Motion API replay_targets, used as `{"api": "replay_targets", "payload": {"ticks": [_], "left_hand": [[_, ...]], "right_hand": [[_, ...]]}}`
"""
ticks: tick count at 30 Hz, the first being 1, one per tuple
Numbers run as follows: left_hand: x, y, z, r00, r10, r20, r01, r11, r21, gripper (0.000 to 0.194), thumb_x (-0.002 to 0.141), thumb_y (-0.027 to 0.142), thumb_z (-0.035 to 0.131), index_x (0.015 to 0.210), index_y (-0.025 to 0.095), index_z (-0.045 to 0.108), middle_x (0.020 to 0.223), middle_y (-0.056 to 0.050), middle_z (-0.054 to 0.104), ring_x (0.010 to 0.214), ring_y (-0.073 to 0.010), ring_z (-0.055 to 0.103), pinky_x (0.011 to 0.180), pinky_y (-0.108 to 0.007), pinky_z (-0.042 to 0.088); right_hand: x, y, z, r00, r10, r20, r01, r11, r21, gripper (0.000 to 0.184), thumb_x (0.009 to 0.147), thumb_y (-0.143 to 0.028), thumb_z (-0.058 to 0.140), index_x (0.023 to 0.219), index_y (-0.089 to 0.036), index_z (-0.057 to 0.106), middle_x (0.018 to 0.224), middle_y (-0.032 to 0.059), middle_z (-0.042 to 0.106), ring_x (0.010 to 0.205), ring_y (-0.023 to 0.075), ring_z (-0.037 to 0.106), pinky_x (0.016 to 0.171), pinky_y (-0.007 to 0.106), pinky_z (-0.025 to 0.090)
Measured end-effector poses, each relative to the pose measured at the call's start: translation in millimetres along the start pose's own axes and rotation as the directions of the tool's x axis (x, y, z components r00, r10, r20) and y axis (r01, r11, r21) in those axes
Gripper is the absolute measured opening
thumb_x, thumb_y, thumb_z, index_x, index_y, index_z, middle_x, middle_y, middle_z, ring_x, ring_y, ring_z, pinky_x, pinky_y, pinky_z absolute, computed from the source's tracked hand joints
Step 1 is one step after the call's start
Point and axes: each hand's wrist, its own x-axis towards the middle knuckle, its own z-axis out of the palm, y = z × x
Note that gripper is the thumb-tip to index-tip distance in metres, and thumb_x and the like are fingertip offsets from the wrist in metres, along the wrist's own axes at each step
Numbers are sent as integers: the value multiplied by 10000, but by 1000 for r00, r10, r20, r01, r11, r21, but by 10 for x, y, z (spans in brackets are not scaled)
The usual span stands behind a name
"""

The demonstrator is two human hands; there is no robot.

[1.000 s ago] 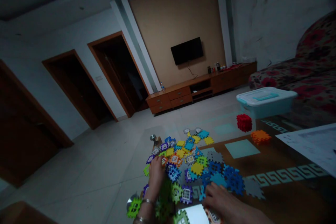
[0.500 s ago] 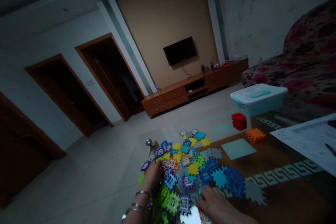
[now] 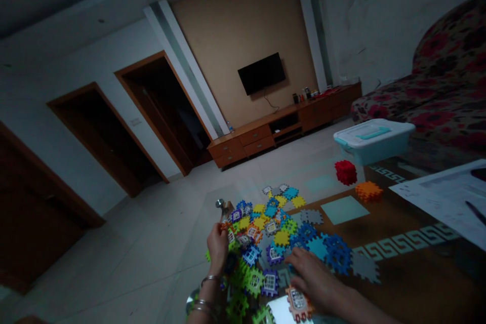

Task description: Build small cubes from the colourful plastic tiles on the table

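Resting spread right hand (image 3: 309, 273) on interlocking tiles (image 3: 271, 243); left hand (image 3: 217, 249) curled against them, hold unclear.

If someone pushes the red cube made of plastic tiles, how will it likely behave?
The red cube looks light for its size, being built from thin interlocking tiles. Its flat faces suggest sliding or tipping, not rolling. The notched joints might separate under a hard push.

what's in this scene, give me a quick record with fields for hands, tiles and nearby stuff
left hand: curled at the pile's edge, bangles on wrist
right hand: fingers spread over the tiles
tiles: multicoloured interlocking plastic, heaped between the hands
nearby: red block, orange block, lidded box
room: sofa, tv
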Motion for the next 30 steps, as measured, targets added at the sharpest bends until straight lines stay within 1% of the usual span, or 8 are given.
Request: {"api": "replay_targets", "payload": {"ticks": [6,9,11,15,19,22,27,30], "left_hand": [[-759,282,278,974,40,224,9,977,-215,179,763,260,531,925,215,590,652,53,591,601,-139,547,588,-226,412],[-1175,367,489,915,112,388,84,887,-454,184,724,284,565,894,214,574,728,33,617,673,-139,572,637,-232,445],[-1329,379,595,893,112,437,167,817,-551,183,704,317,577,851,208,571,748,16,614,712,-155,579,668,-255,462],[-1466,368,668,884,124,450,231,721,-653,253,679,381,627,839,185,607,788,-19,644,759,-185,601,721,-299,482],[-1606,422,580,810,198,553,360,576,-734,494,708,579,678,989,177,622,838,-31,678,730,-169,626,701,-294,485],[-1671,479,489,744,191,640,478,517,-710,677,677,770,614,975,162,612,712,-16,653,601,-147,600,622,-293,466],[-1654,467,471,768,189,612,421,571,-705,715,547,756,726,963,190,592,687,25,622,581,-130,586,587,-273,461],[-1661,424,494,746,240,621,373,621,-689,666,584,733,704,953,198,560,624,53,588,502,-108,538,527,-253,429]], "right_hand": [[102,147,-23,984,5,-176,6,998,63,316,825,-81,559,1107,-184,658,1126,100,641,1069,248,574,926,364,433],[103,132,-81,989,11,-147,16,984,180,342,775,-46,561,1062,-193,677,1054,78,665,997,221,607,881,331,457],[59,77,-109,996,-46,-78,66,960,271,509,684,3,591,1135,-221,665,1102,64,664,1018,217,611,881,316,465],[-39,-33,-111,992,-122,-39,128,922,364,744,590,12,663,1274,-274,595,1248,57,622,1121,246,578,934,328,453],[-48,-80,-79,998,-2,-60,27,909,417,227,690,-64,626,873,-190,672,903,45,682,869,207,633,767,296,485],[-40,-98,-70,998,67,7,-60,840,540,130,773,-79,528,812,-173,609,703,13,633,652,157,610,612,259,464],[-57,-101,-123,991,85,-107,-18,854,520,156,755,-67,551,853,-167,620,802,29,657,744,156,611,654,245,457],[-57,-69,-154,992,50,-118,16,866,499,118,808,-117,556,869,-170,644,841,36,673,789,162,615,701,251,462]]}}
